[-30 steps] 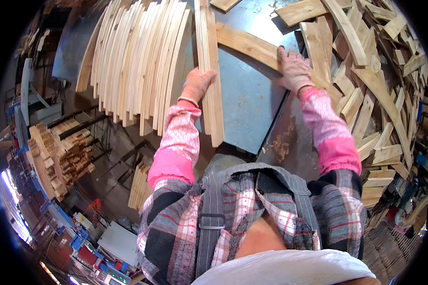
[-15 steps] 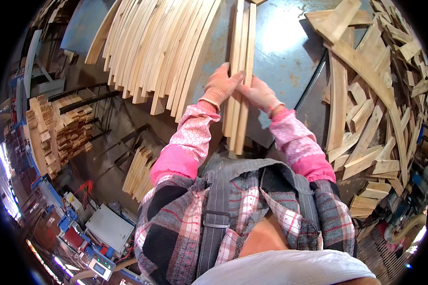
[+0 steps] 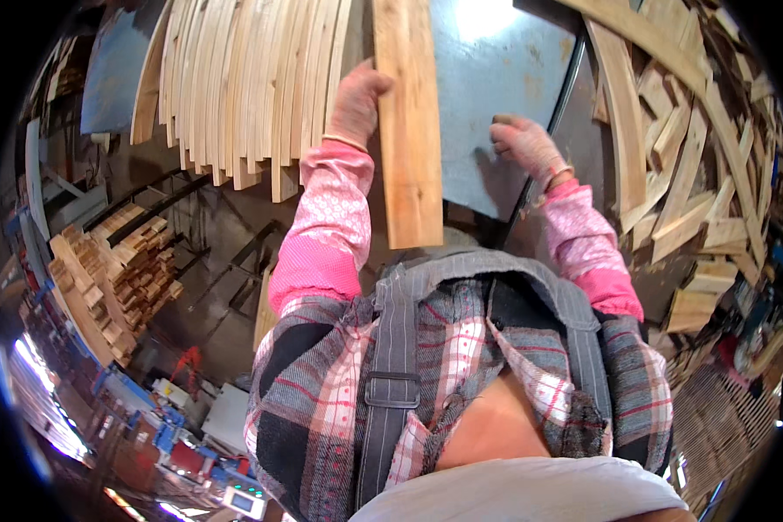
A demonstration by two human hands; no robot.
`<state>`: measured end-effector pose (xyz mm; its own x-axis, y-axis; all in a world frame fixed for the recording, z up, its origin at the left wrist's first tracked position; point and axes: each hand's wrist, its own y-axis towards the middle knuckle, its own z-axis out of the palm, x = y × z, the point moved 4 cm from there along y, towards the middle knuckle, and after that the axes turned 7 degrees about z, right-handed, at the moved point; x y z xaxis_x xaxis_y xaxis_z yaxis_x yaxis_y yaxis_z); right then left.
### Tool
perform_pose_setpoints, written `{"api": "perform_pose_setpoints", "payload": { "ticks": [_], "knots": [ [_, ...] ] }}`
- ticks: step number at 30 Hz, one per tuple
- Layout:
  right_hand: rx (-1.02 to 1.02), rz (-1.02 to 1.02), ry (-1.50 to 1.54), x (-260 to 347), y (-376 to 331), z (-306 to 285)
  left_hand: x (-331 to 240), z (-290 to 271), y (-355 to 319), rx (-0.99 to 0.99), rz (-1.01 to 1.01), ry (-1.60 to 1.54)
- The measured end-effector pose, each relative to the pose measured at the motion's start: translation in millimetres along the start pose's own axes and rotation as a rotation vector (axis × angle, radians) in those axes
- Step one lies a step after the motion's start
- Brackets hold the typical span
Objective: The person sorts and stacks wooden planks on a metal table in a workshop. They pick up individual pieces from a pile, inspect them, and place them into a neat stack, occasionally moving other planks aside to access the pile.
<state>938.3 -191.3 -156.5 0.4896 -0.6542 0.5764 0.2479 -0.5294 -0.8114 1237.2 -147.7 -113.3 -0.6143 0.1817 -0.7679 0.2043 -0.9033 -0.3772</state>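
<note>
The left hand [image 3: 355, 100], gloved, presses flat with fingers closed against the left edge of a straight wooden board [image 3: 409, 122] lying lengthwise on the grey metal bench [image 3: 487, 87]. The right hand [image 3: 522, 143] rests apart on the bench surface, fingers curled, holding nothing. A row of curved wooden slats [image 3: 235, 87] lies just left; scrap offcuts [image 3: 687, 174] pile at the right

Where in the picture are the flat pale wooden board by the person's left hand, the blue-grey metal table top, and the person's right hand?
flat pale wooden board [image 3: 411, 130], head view, middle of its face.
blue-grey metal table top [image 3: 487, 78], head view, bare patch right of the board.
right hand [image 3: 522, 143], head view, back of the hand.
</note>
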Motion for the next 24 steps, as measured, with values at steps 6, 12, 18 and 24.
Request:
{"api": "perform_pose_setpoints", "payload": {
  "ticks": [6, 12, 18, 24],
  "knots": [
    [-0.062, 0.099, 0.299, -13.1, -7.2, -16.3, 2.0, -89.1, 53.6, 0.161, 0.294, -0.042],
    [-0.186, 0.049, 0.300, -40.2, 6.9, -19.9, -37.7, -3.1, 31.0, -0.070, 0.069, 0.408],
    [-0.347, -0.202, -0.409, 19.5, 8.8, -42.0, -44.4, 18.4, -25.7, -0.240, 0.101, 1.771],
    [-0.517, -0.526, -0.731, 181.4, 35.3, -71.3, -6.1, -8.8, -32.4, -0.366, 0.336, 2.108]
  ]
}}
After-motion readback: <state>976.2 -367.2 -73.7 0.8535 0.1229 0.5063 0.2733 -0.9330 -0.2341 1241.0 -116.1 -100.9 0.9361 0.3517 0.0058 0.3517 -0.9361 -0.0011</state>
